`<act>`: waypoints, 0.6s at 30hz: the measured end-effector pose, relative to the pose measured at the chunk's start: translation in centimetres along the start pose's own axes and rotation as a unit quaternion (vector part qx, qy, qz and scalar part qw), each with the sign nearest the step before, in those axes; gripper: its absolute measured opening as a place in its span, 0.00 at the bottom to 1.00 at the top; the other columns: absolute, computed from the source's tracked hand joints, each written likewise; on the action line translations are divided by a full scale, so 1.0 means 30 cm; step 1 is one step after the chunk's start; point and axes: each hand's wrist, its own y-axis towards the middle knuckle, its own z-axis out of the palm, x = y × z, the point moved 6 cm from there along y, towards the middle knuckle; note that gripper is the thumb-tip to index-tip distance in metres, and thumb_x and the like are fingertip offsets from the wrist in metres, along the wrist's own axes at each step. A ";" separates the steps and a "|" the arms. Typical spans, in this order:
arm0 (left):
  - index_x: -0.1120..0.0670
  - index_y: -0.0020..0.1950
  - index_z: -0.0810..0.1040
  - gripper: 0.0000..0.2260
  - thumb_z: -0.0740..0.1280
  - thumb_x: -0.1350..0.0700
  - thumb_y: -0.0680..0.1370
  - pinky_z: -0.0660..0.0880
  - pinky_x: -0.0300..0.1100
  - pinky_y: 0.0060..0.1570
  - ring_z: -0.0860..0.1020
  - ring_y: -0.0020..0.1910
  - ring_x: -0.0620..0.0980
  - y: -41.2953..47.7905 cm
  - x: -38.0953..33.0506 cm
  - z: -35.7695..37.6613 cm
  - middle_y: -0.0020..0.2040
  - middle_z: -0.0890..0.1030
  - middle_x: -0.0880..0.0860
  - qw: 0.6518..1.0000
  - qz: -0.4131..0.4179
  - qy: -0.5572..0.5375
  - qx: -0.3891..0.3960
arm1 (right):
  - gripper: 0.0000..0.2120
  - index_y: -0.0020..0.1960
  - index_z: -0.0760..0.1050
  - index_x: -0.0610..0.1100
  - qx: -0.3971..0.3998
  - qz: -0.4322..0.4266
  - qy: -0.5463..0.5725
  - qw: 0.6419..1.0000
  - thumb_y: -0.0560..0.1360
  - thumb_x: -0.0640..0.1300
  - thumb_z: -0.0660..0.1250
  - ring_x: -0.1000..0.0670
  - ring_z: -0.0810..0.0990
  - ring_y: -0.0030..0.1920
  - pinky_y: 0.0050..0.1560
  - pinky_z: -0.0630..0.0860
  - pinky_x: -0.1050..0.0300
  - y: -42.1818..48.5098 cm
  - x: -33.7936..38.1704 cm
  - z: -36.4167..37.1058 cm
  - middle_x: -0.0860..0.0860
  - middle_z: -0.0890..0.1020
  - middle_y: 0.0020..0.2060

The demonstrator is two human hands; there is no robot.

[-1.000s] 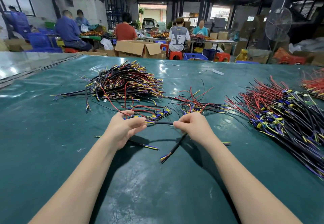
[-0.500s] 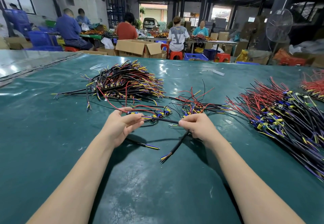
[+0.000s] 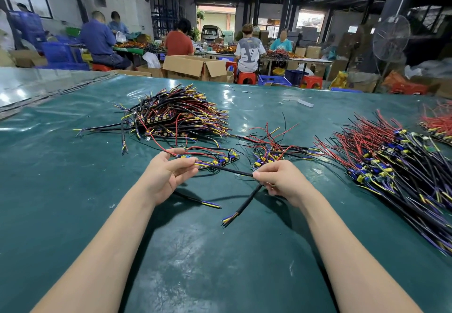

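Near edge: bare green mat [image 3: 220, 263], both forearms coming in.

Black cable [image 3: 232, 170] is off the mat, strung between the hands. Its free end fans into coloured cores and hangs toward me, just above the mat. A second loose cable [image 3: 200, 201] lies flat under the left wrist.

Left hand [image 3: 166, 175]: thumb and fingers curled, pinching a small board [image 3: 183, 156] where the cable's yellow/purple cores run in. A red lead trails off behind it.
Right hand [image 3: 283, 180]: fingertips pinching the black cable mid-length, and the cable bends down under the palm from there.

Just beyond: a couple of finished-looking boards [image 3: 226, 159] and a small tangle [image 3: 266, 156]. Further out: big heap [image 3: 176, 117] on the left, long pile [image 3: 391, 166] on the right.

Progress, my read: one unit in hand, being straightened or checked, not yet laid down. Can't tell which heap is input and which is output. Either way only a few units sit near the hands, so the bulk looks undone.

Versus a second ago: hands have drifted slightly apart, the right one further right, so more cable is showing between them and it is straighter. Same grips. Heaps and loose cable unmoved.

Far back: workers on stools, open cardboard box [image 3: 195, 66], pedestal fan [image 3: 391, 37].
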 end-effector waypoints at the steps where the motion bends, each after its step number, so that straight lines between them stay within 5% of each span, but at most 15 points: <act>1: 0.57 0.47 0.69 0.10 0.61 0.72 0.75 0.77 0.34 0.27 0.80 0.25 0.45 0.001 0.000 -0.005 0.28 0.82 0.53 1.000 -0.003 -0.005 -0.006 | 0.10 0.34 0.76 0.41 0.014 -0.010 0.004 1.000 0.73 0.33 0.66 0.56 0.65 0.22 0.21 0.62 0.67 0.001 0.003 0.005 0.47 0.69 0.26; 5: 0.57 0.46 0.68 0.10 0.60 0.71 0.76 0.76 0.33 0.27 0.80 0.25 0.44 0.005 -0.007 -0.012 0.28 0.82 0.52 1.000 -0.001 -0.023 -0.017 | 0.09 0.39 0.76 0.40 0.011 -0.066 0.018 0.998 0.75 0.30 0.63 0.58 0.65 0.19 0.21 0.63 0.67 0.011 0.017 0.004 0.53 0.70 0.21; 9: 0.57 0.46 0.68 0.10 0.60 0.71 0.76 0.76 0.33 0.27 0.80 0.25 0.44 0.000 -0.009 -0.006 0.28 0.81 0.52 1.000 0.005 -0.022 -0.012 | 0.13 0.33 0.75 0.44 -0.028 -0.077 -0.035 0.996 0.74 0.33 0.65 0.57 0.63 0.21 0.23 0.60 0.68 0.021 0.006 -0.010 0.56 0.68 0.16; 14: 0.56 0.47 0.68 0.11 0.58 0.71 0.76 0.76 0.33 0.27 0.80 0.26 0.44 -0.014 0.001 0.027 0.28 0.81 0.51 0.999 0.005 -0.034 0.018 | 0.05 0.35 0.80 0.41 -0.161 -0.110 -0.207 0.959 0.69 0.40 0.71 0.53 0.72 0.32 0.35 0.68 0.61 0.007 0.025 -0.026 0.51 0.78 0.28; 18: 0.55 0.45 0.68 0.10 0.57 0.70 0.77 0.75 0.31 0.26 0.79 0.25 0.42 -0.016 -0.027 0.004 0.27 0.81 0.50 0.997 0.032 -0.076 -0.014 | 0.12 0.29 0.74 0.44 -0.147 -0.120 -0.077 0.979 0.68 0.39 0.73 0.57 0.68 0.24 0.29 0.64 0.62 0.004 0.030 -0.039 0.53 0.73 0.23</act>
